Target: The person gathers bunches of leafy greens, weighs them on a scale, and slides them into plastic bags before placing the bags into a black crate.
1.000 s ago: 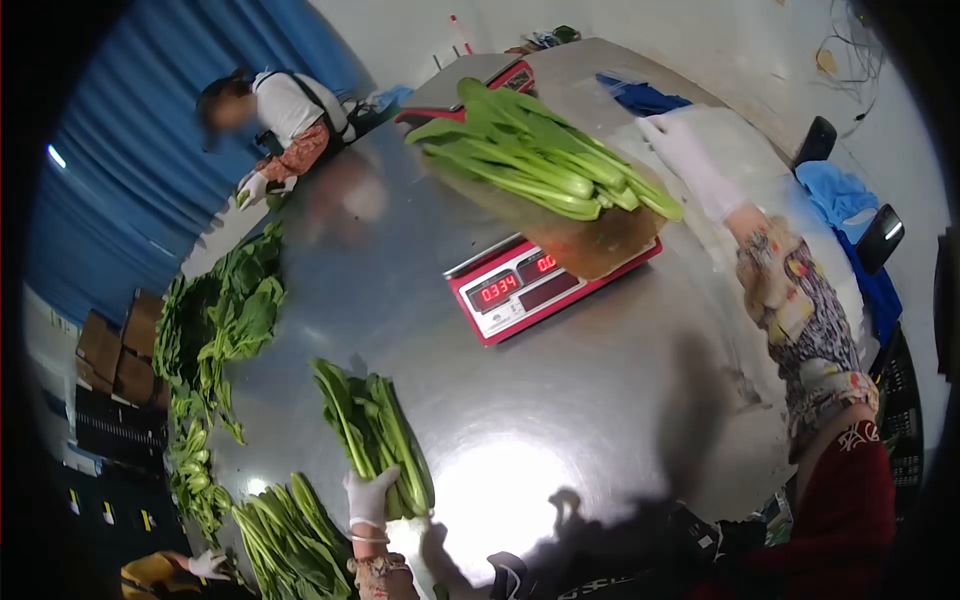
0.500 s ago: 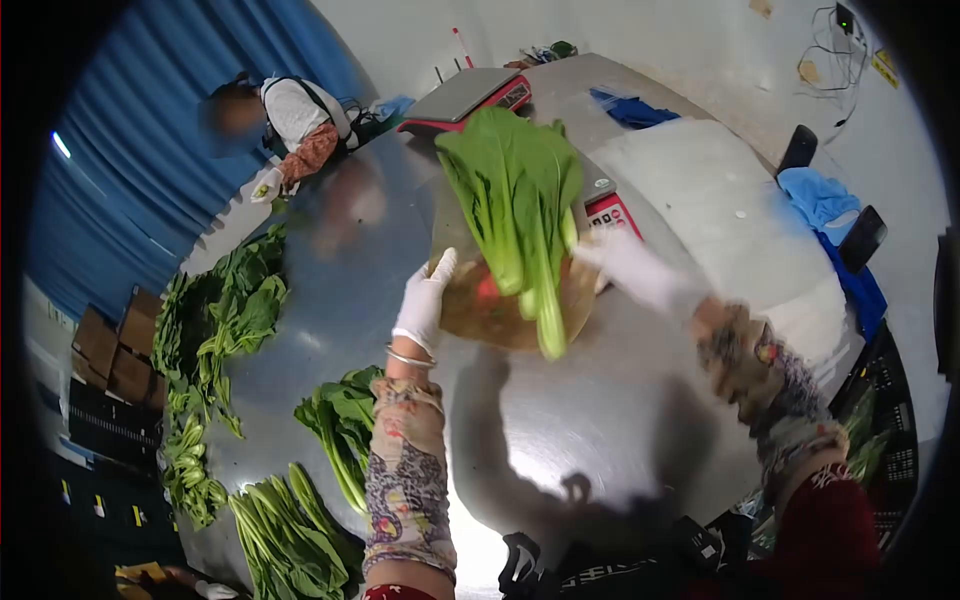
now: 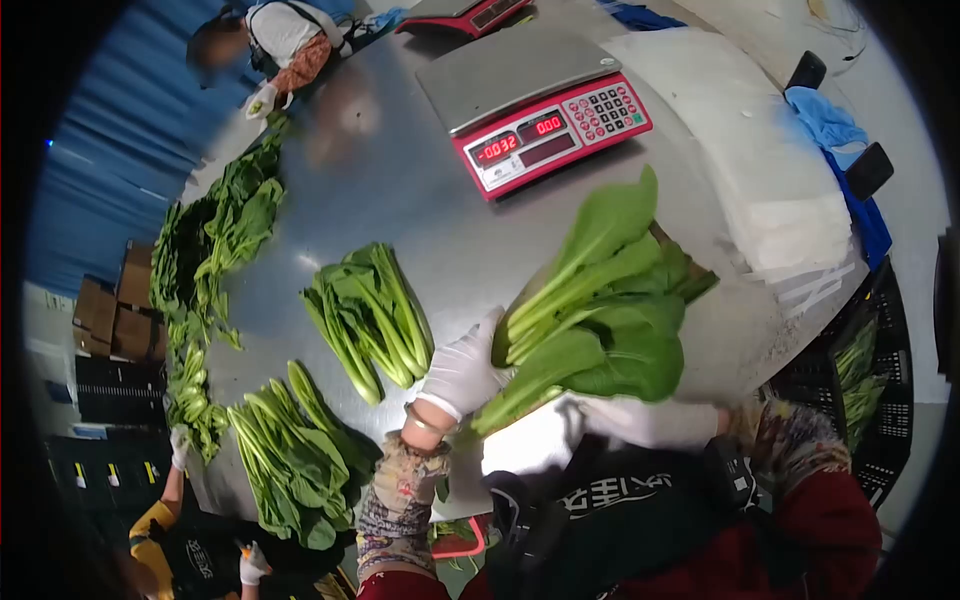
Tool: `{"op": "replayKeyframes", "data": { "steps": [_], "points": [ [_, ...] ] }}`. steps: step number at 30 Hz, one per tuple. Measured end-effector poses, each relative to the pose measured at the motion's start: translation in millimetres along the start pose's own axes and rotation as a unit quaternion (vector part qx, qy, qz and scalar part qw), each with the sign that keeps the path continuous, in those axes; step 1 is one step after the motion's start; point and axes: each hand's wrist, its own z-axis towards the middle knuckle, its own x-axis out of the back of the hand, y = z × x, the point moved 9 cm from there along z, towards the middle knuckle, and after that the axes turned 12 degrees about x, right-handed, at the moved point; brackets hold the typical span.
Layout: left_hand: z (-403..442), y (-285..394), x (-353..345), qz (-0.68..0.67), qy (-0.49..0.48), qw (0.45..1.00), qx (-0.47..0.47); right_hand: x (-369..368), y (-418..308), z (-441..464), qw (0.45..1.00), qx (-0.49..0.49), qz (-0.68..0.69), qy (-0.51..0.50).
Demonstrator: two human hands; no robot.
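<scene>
A bunch of leafy greens [image 3: 610, 310] with pale green stems lies close in front of my body, leaves toward the right. My left hand [image 3: 465, 368], in a white glove, closes around the stem ends. A single leafy stalk [image 3: 550, 375] hangs lower at the near side of the bunch. My right hand [image 3: 640, 420], also gloved, is just below the leaves; its fingers are blurred and partly hidden. Behind the leaves a brown edge shows, too covered to name. Left of my left hand, a smaller bunch of greens [image 3: 370, 320] rests on the metal table [image 3: 340, 215].
A red scale [image 3: 555, 130] with lit digits stands ahead, another scale [image 3: 465, 15] beyond it. White plastic sheets [image 3: 760, 170] are stacked at right. More greens [image 3: 290, 450] lie along the left. One person [image 3: 290, 45] works at the far left, another [image 3: 190, 540] at the lower left.
The greens have come from in front of the scale toward my body, and their leaves now point right. My left hand has moved to the stems. The view has tilted down.
</scene>
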Motion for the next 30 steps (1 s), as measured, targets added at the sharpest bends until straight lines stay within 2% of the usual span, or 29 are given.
{"op": "replayKeyframes", "data": {
  "steps": [2,3,4,6,9,10,11,12,13,15,16,17,18,19,20,21,23,25,26,27,29,30],
  "points": [
    [6,-11,-6,0.036,0.019,0.999,0.036,19,-26,8,0.958,0.180,-0.216,-0.050],
    [8,-10,-6,0.045,0.018,0.998,0.042,21,-56,9,0.818,0.316,-0.469,-0.107],
    [10,-6,-5,0.054,0.017,0.997,0.047,21,-52,11,0.774,0.384,-0.494,-0.098],
    [8,4,-7,0.053,0.041,0.997,0.035,32,-73,29,0.734,0.433,-0.515,-0.091],
    [-16,36,-6,0.122,0.220,0.965,-0.081,37,-86,74,0.690,0.458,-0.546,-0.125],
    [-22,46,3,-0.141,0.189,0.963,-0.132,35,-78,97,0.742,0.377,-0.494,-0.250],
    [-42,70,-5,0.177,0.255,0.935,-0.171,36,-78,108,0.775,0.358,-0.441,-0.278],
    [-25,69,-8,0.158,0.182,0.957,-0.161,33,-66,108,0.784,0.328,-0.438,-0.293],
    [-52,71,-5,0.096,0.172,0.966,-0.164,24,-51,100,0.794,0.298,-0.433,-0.306],
    [-57,53,2,-0.081,0.048,0.982,-0.164,17,-38,80,0.786,0.257,-0.478,-0.295],
    [-51,60,14,-0.147,-0.017,0.973,-0.176,24,-46,72,0.807,0.232,-0.465,-0.280],
    [-45,59,20,-0.229,-0.139,0.959,-0.097,37,-63,59,0.840,0.172,-0.409,-0.311],
    [-34,49,20,-0.301,-0.180,0.932,-0.090,44,-61,41,0.849,0.147,-0.413,-0.294],
    [-18,41,23,-0.298,-0.144,0.941,-0.066,54,-56,22,0.858,0.126,-0.415,-0.275],
    [-5,51,36,-0.247,-0.055,0.963,-0.091,67,-54,7,0.895,0.086,-0.355,-0.254],
    [10,66,47,-0.196,0.040,0.973,-0.113,89,-45,-13,0.927,-0.006,-0.315,-0.203],
    [46,94,31,-0.285,0.028,0.952,-0.113,146,-58,-63,0.956,-0.127,-0.257,-0.064],
    [86,134,7,-0.366,0.012,0.922,-0.129,198,-84,-111,0.940,-0.217,-0.251,0.078],
    [98,166,1,-0.345,0.020,0.921,-0.177,219,-94,-135,0.930,-0.210,-0.260,0.153],
    [112,197,-9,-0.353,0.014,0.917,-0.184,238,-105,-158,0.914,-0.200,-0.270,0.226],
    [125,265,-25,-0.330,0.025,0.915,-0.230,265,-123,-199,0.877,-0.208,-0.272,0.337],
    [133,294,-42,-0.320,0.034,0.911,-0.258,274,-132,-218,0.852,-0.202,-0.316,0.367]
  ]
}}
